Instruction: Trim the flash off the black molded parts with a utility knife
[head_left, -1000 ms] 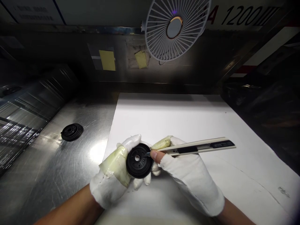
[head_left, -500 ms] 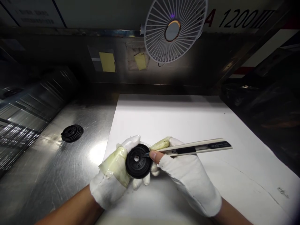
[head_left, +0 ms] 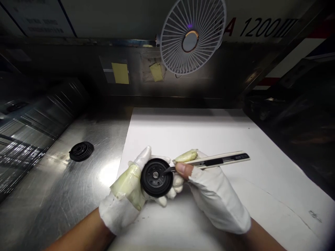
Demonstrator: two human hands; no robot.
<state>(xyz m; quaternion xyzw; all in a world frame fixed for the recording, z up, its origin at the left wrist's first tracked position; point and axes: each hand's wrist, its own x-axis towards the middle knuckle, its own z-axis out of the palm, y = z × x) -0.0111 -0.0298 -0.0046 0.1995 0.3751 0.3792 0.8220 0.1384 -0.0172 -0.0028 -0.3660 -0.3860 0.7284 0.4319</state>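
Observation:
A round black ribbed part (head_left: 153, 186) with a small centre hole lies in my left hand (head_left: 128, 188), which wears a white glove with yellowish tape over it. Its fingers curl beneath the part and the thumb rests along the upper left rim. My right hand (head_left: 209, 188), in a white glove with the thumb tip bare, grips a utility knife (head_left: 225, 159) by its front end. The blade points left, its tip over the part's face near the hole; whether it touches I cannot tell. A second black ribbed part (head_left: 81, 151) sits apart on the metal bench.
White paper (head_left: 188, 129) covers the middle and right of the metal bench (head_left: 104, 129). A white fan (head_left: 192, 38) stands at the back. Shiny stacked strips (head_left: 21, 146) line the left side. Yellow notes (head_left: 120, 73) are on the back panel.
The blade has drawn slightly away from the hole, and more of it shows. My right thumb has shifted right; the part in my left hand is turned more toward the camera.

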